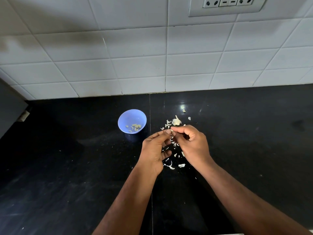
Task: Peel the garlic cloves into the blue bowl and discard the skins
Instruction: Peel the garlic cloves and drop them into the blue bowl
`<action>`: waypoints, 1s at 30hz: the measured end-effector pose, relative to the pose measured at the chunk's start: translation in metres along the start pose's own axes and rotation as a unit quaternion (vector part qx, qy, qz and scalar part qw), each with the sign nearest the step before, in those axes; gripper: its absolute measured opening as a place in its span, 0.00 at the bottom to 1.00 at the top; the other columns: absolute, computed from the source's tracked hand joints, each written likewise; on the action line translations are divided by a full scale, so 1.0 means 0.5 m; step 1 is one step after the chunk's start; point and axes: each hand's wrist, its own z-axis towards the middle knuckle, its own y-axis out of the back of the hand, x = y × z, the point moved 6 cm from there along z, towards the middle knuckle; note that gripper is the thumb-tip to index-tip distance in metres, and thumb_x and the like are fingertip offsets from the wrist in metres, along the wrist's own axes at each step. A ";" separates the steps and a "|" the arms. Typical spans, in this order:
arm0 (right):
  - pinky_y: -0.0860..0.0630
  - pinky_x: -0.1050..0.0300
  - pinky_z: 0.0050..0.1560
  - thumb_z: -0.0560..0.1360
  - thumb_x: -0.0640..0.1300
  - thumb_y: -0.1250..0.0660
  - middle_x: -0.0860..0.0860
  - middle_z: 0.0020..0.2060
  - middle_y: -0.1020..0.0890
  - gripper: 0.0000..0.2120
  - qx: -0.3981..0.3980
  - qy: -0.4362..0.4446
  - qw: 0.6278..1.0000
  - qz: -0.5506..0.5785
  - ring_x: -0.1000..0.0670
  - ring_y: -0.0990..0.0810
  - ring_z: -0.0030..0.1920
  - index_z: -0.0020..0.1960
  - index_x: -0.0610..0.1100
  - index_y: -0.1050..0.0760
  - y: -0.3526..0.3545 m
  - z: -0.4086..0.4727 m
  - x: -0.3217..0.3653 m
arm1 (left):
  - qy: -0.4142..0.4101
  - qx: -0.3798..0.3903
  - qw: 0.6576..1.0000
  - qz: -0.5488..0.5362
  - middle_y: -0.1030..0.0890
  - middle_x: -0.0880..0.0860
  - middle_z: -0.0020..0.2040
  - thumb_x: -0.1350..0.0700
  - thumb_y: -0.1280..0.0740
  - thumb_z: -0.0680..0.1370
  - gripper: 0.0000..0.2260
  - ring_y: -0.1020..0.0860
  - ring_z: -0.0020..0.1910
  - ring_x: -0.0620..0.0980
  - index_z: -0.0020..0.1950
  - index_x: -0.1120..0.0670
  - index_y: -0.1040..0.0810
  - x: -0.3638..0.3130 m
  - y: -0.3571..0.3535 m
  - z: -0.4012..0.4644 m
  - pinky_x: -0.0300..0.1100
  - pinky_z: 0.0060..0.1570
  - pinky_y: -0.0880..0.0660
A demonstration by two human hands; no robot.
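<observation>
A white tiled wall [118,48] fills the upper half of the frame, with a switch and socket plate [227,5] set into it at the top right. Below it a glossy black countertop [67,175] spans the lower half, speckled with pale crumbs and crossed by a thin seam running down the centre.

Two bare forearms reach in from the bottom edge toward the middle of the frame. The left hand [155,150] is half closed, thumb and forefinger brought together at their tips, the other fingers loosely curled beneath. The right hand [191,141] is curled tighter, its thumb and forefinger meeting those of the left. Between the four fingertips a small pale garlic clove [171,130] is pinched, only a sliver of it visible.

Left of centre stands the blue bowl [132,120], apart from the hands, with several peeled cloves [134,127] lying on its floor.

Just above the hands, right of the bowl, the remainder of a garlic bulb [176,121] sits on the counter with its stem pointing up. Papery white skins [171,165] lie scattered around it and under and below the hands, with a few stray flakes further up toward the wall.
</observation>
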 end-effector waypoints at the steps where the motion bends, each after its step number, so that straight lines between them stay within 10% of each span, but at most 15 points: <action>1: 0.19 0.61 0.55 0.78 0.36 0.26 0.54 0.49 0.13 0.09 -0.001 -0.006 1.000 0.011 0.54 0.14 0.53 0.56 0.46 0.13 0.000 -0.001 -0.001 | 0.000 -0.001 1.000 -0.006 0.14 0.49 0.44 0.55 0.24 0.78 0.03 0.20 0.43 0.45 0.51 0.53 0.12 0.003 -0.001 0.000 0.40 0.34 0.26; 19: 0.20 0.58 0.41 0.82 0.36 0.32 0.43 0.47 0.13 0.07 0.037 -0.253 0.930 0.262 0.50 0.16 0.43 0.58 0.40 0.17 -0.025 -0.015 -0.059 | -0.085 -0.077 0.982 0.150 0.22 0.48 0.34 0.59 0.37 0.81 0.07 0.26 0.34 0.44 0.45 0.57 0.21 0.004 -0.003 -0.007 0.38 0.28 0.31; 30: 0.16 0.51 0.44 0.76 0.39 0.24 0.49 0.36 0.13 0.05 0.205 -0.141 0.956 -0.155 0.48 0.13 0.37 0.44 0.49 0.14 -0.039 0.045 -0.044 | -0.063 -0.155 0.980 0.105 0.25 0.50 0.38 0.58 0.40 0.81 0.08 0.26 0.34 0.45 0.43 0.54 0.25 0.002 0.075 0.011 0.40 0.27 0.33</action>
